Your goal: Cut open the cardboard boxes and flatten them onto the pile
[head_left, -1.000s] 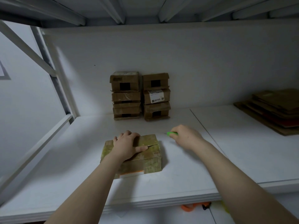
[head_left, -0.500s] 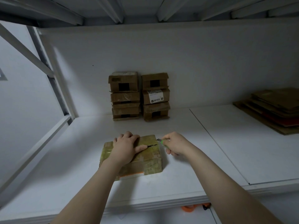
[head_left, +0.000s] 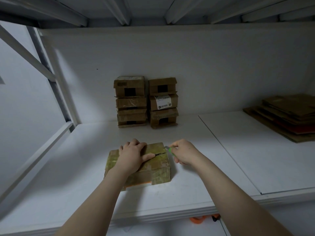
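A taped cardboard box [head_left: 156,169] lies on the white shelf [head_left: 85,167] in front of me. My left hand [head_left: 133,155] presses flat on its top, thumb stretched along a dark slit in the tape. My right hand [head_left: 183,153] grips a green box cutter [head_left: 170,151], whose blade tip sits at the box's far right top corner. Two stacks of closed cardboard boxes [head_left: 146,102] stand against the back wall. A pile of flattened cardboard [head_left: 288,114] lies at the far right.
A white metal frame with diagonal braces [head_left: 42,68] closes the left side. The upper shelf's ribs [head_left: 153,9] hang overhead. A seam [head_left: 226,149] splits the shelf boards. Something orange [head_left: 198,219] lies below the front edge.
My right hand brought the green cutter leftward from the bare shelf to the box's right top edge. My left hand stayed pressed on the box.
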